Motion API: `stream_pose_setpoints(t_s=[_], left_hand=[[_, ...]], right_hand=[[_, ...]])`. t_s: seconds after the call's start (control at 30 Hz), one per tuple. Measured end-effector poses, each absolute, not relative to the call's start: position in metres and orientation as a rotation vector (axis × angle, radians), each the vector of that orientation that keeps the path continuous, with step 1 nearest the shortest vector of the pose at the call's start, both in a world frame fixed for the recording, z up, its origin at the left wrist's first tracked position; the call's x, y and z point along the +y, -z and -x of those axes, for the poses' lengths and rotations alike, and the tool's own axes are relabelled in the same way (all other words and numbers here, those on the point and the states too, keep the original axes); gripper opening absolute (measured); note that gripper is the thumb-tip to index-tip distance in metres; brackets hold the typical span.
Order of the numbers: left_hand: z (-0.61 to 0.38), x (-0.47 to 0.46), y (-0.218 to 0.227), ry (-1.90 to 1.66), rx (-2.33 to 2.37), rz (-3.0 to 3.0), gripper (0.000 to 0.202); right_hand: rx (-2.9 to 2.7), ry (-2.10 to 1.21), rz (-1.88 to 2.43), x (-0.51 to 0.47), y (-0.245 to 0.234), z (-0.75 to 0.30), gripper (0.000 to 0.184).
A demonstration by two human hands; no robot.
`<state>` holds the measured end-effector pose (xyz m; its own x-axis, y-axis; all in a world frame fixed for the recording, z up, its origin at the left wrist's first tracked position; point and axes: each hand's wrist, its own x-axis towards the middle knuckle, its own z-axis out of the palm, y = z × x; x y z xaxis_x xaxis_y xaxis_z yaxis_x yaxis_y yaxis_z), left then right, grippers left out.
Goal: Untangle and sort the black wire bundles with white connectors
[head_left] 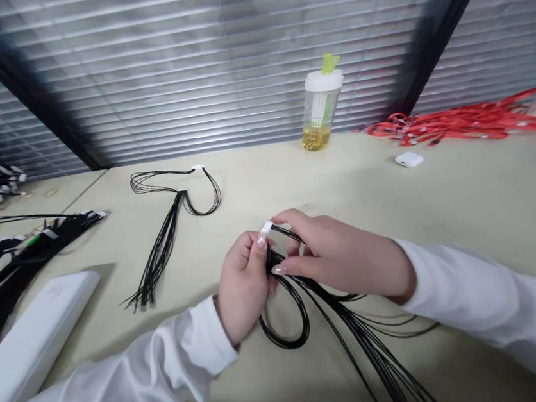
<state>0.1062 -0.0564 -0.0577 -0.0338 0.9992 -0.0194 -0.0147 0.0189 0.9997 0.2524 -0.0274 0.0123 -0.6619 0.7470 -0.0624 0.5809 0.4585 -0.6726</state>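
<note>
I watched the person's two bare hands close together over the table [492,214], both busy with one black cable bundle [382,349]. The left hand [248,277] had it pinched between thumb and fingers, right beside a white tag [267,227] that poked up past the thumb. The right hand [329,252] held it more loosely, the thumb lying against the dark strands and the index finger arched to the tag, with a thin group of strands passing under the fingers. A round loop [305,316] of the same cable hung just below the left hand, and the loose ends fanned out below the right hand and wrist. Beyond the left hand, on its outer side, lay a second black bundle [160,249] with a white piece at its top. Further out that way were a heap of black cables [19,274] and, beside the left forearm, a long white device [46,339]. Beyond the right hand stood a bottle [323,111] of yellowish liquid; further to that side lay a small white case [409,159] and tangled red straps [462,124].
</note>
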Motion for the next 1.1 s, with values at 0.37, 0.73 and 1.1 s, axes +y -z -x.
stream_pose_setpoints(t_s=[0.37,0.73,1.1], left_hand=[[-0.109,-0.055,0.045,-1.124,1.217,-1.002,0.037],[-0.102,-0.053,0.039,-0.892,1.228,-1.289,0.044],[-0.106,-0.062,0.043,-1.064,1.310,-1.237,0.049]], right_hand=[[-2.573,-1.035,1.021,-0.010,0.002,-0.252,0.012],[-2.713,-1.115,0.690,-0.001,0.003,-0.259,0.017],[-2.688,-1.474,0.564,-0.004,-0.013,-0.263,0.031]])
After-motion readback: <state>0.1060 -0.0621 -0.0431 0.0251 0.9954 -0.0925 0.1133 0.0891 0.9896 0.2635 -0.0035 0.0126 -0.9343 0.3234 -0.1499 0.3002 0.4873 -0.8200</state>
